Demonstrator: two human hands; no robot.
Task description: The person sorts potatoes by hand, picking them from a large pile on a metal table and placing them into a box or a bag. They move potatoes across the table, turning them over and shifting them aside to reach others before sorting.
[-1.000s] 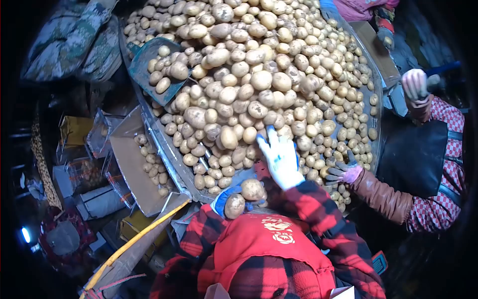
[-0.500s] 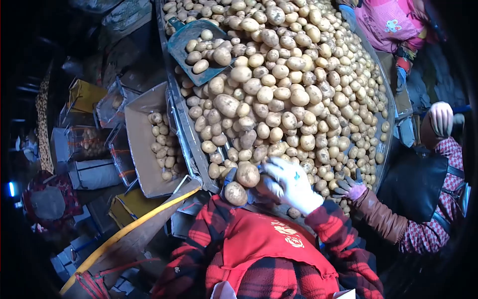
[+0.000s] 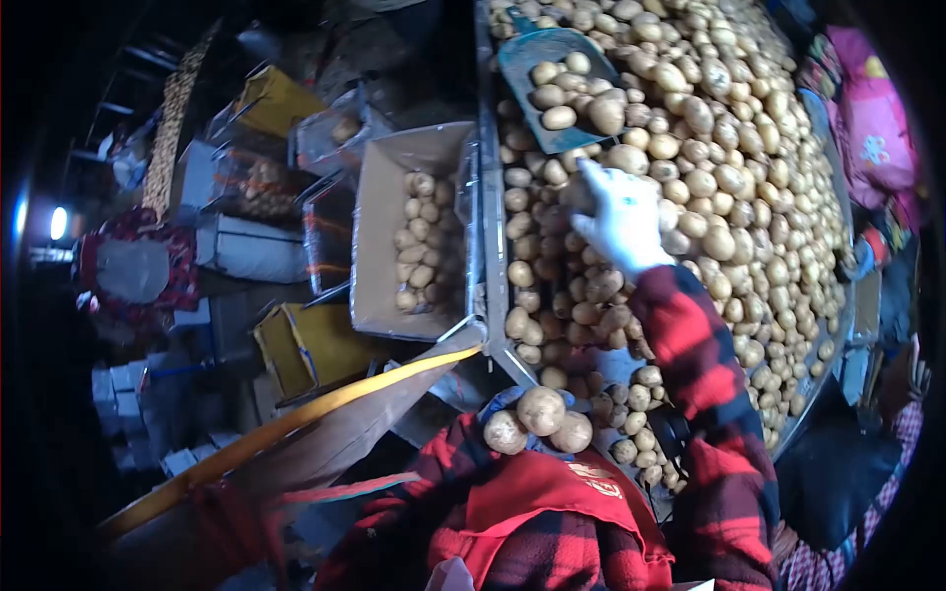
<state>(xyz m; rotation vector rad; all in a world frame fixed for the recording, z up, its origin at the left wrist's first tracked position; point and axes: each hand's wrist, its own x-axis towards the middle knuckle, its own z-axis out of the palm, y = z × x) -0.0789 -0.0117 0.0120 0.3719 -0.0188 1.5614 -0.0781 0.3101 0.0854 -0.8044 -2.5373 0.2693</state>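
My left hand (image 3: 503, 402), in a blue glove, holds several potatoes (image 3: 541, 411) against the red apron, its fingers mostly hidden beneath them. My right hand (image 3: 623, 212), in a white glove, reaches over the potato heap (image 3: 729, 182), with thumb and forefinger apart; a potato appears to be under its palm, but the contact is unclear. Just beyond that hand, a green scoop (image 3: 532, 54) lies on the heap with several potatoes in it.
Left of the metal table edge (image 3: 490, 197) stands a lined cardboard box (image 3: 379, 236) holding potatoes. Yellow crates (image 3: 286, 350) and a yellow-edged chute (image 3: 325, 422) are further left. Co-workers are at the right, one in pink (image 3: 872, 118); another person (image 3: 138, 266) is far left.
The view has turned, shifting the heap and boxes right. My right hand has moved from beside my left hand up toward the scoop. More potatoes now show in my left hand.
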